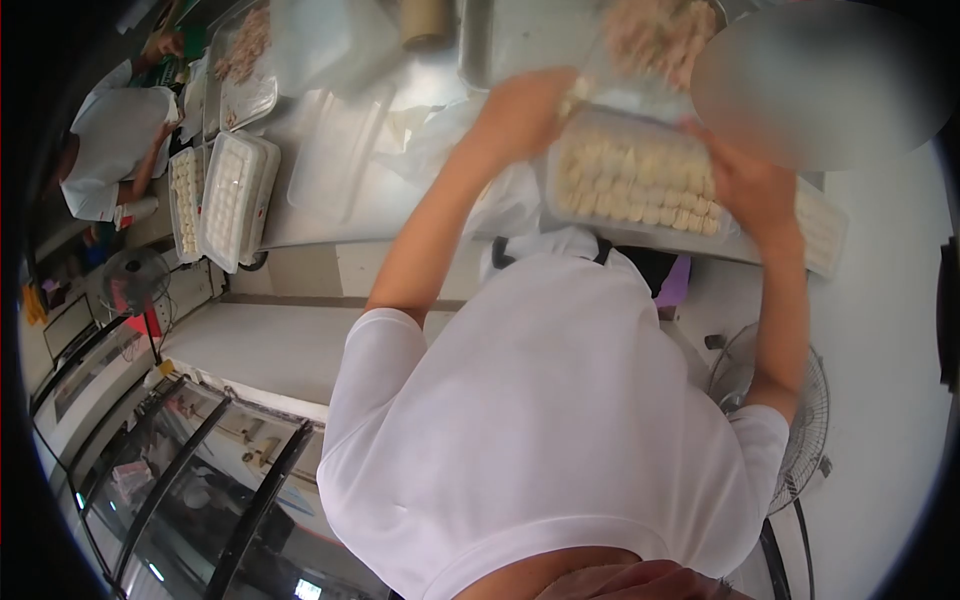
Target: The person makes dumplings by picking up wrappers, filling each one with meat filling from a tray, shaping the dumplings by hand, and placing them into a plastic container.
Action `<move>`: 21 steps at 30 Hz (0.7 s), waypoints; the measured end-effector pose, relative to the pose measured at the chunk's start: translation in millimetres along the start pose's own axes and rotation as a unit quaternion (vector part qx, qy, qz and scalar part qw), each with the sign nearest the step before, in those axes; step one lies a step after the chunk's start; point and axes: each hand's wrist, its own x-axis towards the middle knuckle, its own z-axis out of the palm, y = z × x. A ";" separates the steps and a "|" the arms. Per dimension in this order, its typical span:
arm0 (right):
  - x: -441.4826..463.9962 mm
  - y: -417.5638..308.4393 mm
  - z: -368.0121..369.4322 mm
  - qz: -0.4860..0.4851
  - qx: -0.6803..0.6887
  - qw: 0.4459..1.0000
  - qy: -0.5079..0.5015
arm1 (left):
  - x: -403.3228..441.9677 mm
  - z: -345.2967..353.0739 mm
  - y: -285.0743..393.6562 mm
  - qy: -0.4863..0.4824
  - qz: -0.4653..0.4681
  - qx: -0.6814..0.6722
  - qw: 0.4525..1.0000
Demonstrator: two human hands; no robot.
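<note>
A clear plastic container point(640, 217) holds rows of small pale dumplings point(640, 170) at the table's near edge. By its far left corner is my left hand point(525, 110), fingers closed around something small and pale that blur keeps me from naming. My right hand point(755, 185) wraps the container's right end, its fingertips reaching over the far corner and smeared by motion. Beyond the container lies a mound of pinkish minced filling point(660, 40). Next to the filling stands a metal tray point(530, 45). A crumpled plastic bag point(508, 198) lies left of the container.
To the left are a clear lid point(335, 155), stacked white dumpling trays point(235, 195) and another tray of filling point(245, 60). A brown cylinder point(425, 22) stands at the back. Another person point(120, 145) works far left. A floor fan point(800, 430) stands by my right arm. A blurred patch hides the upper right.
</note>
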 end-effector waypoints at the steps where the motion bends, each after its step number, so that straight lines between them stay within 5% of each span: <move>1: 0.3 5.6 -8.9 0.003 -0.002 1.000 -0.004 | -1.7 5.3 -9.6 -0.002 0.000 0.000 1.000; 3: 0.6 15.6 -21.8 0.050 0.042 0.998 0.003 | 0.5 6.1 -25.3 -0.034 -0.002 -0.434 0.900; 4: -2.2 18.7 -24.4 0.096 0.085 0.992 0.009 | -0.2 6.7 -19.7 -0.037 -0.001 -0.434 0.900; 6: -7.5 24.4 -21.2 0.115 0.099 0.988 0.014 | -1.2 7.7 -2.9 0.082 -0.179 -0.749 0.633; 7: -9.5 26.6 -17.7 0.132 0.113 0.985 0.017 | -1.6 12.8 -6.0 0.078 -0.181 -0.747 0.634; 9: -16.4 28.6 -0.5 0.136 0.153 0.978 0.024 | -1.6 24.8 -18.8 0.140 -0.130 -0.844 0.501; 10: -19.8 28.9 8.4 0.136 0.190 0.972 0.030 | 0.3 24.5 -19.9 0.137 -0.131 -0.844 0.502; 12: -26.8 25.5 22.8 0.149 0.190 0.970 0.019 | 2.1 24.4 -21.3 0.144 -0.111 -0.906 0.384; 16: -35.6 20.0 33.7 0.196 0.200 0.960 -0.013 | 2.0 17.9 -38.4 0.101 -0.056 -0.941 0.317; 19: -41.4 28.9 36.6 0.171 0.156 0.973 -0.018 | 0.8 14.6 -45.0 0.100 -0.053 -0.922 0.369; 21: -41.5 31.5 35.2 0.156 0.147 0.977 -0.015 | -2.5 16.6 -42.1 0.183 -0.127 -0.825 0.519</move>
